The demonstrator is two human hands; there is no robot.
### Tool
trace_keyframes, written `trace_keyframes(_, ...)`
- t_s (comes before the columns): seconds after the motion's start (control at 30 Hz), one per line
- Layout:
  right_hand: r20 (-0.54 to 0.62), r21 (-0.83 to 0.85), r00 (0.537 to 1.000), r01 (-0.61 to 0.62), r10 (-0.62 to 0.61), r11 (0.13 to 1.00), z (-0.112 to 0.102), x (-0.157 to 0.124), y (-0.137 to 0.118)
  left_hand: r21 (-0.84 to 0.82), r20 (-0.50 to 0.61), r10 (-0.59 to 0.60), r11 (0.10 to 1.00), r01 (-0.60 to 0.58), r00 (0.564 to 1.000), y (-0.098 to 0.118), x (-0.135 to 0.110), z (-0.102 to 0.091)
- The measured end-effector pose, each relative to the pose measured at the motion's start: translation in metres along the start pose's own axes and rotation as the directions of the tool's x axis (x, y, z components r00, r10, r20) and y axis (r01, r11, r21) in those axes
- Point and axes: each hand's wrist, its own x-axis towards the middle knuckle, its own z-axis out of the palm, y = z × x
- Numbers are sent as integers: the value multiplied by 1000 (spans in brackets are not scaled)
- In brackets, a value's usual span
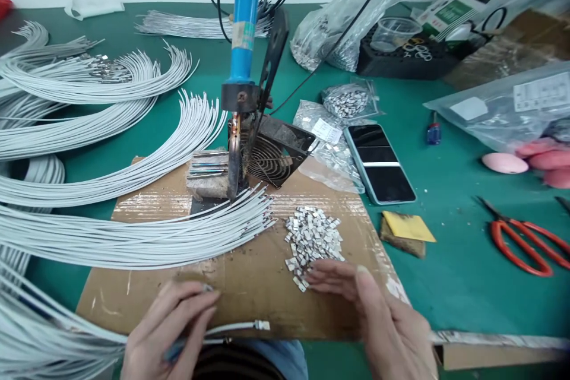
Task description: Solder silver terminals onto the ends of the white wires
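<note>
My left hand is closed at the lower left, thumb and fingers drawn together, with a small greyish glint at the fingertips. White cables run in from the left behind it; one white cable, with a small metal connector on its end, comes out beside the thumb. The exact grip is partly hidden. My right hand is open, fingers stretched towards the near edge of a pile of small metal connectors on the cardboard. A fanned bundle of white cables lies beyond my left hand.
A blue soldering iron points down over the cardboard beside a small fan. More cable bundles lie left. To the right are a phone, a yellow sponge, red-handled scissors and plastic bags.
</note>
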Motion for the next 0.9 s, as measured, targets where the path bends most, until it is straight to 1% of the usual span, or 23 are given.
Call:
trace_keyframes(0.07,1,-26,999,43,-43,999,8,-1,-2,110,-48,6,994,-1,999,-5,-1,2)
trace_keyframes(0.1,10,-42,998,69,-69,997,11,-2,-3,153,-29,20,988,-16,999,-6,-1,3)
trace_keyframes(0.17,29,-87,993,113,-111,990,13,-2,-7,241,47,78,967,-87,996,-9,1,7)
trace_keyframes(0.27,1,-140,986,164,-165,977,13,-3,-13,367,150,158,908,-204,976,-12,8,9)
trace_keyframes(0.33,-32,-158,979,192,-199,969,12,-6,-18,397,173,155,893,-213,973,-12,14,8)
trace_keyframes(0.47,-67,-203,966,233,-251,951,14,-10,-26,394,154,181,890,-228,971,-11,23,1)
trace_keyframes(0.53,-42,-247,964,244,-262,938,15,-12,-27,350,179,173,909,-227,968,-9,24,-4)
trace_keyframes(0.6,-19,-287,959,265,-282,921,17,-13,-25,238,250,118,955,-179,961,-7,23,-8)
trace_keyframes(0.63,-10,-299,954,284,-300,911,17,-13,-23,177,294,100,972,-156,951,-5,23,-10)
trace_keyframes(0.7,19,-303,943,323,-333,897,19,-14,-21,108,364,90,985,-138,927,0,26,-12)
trace_keyframes(0.77,70,-280,937,349,-344,894,21,-14,-21,68,409,118,985,-160,905,8,31,-12)
trace_keyframes(0.83,113,-224,938,346,-329,911,25,-16,-24,0,443,135,989,-151,886,18,38,-10)
trace_keyframes(0.87,137,-192,939,339,-317,921,28,-16,-27,-41,457,127,992,-122,880,23,41,-8)
trace_keyframes(0.9,161,-162,939,330,-305,930,31,-17,-30,-68,450,95,995,-72,888,28,43,-5)
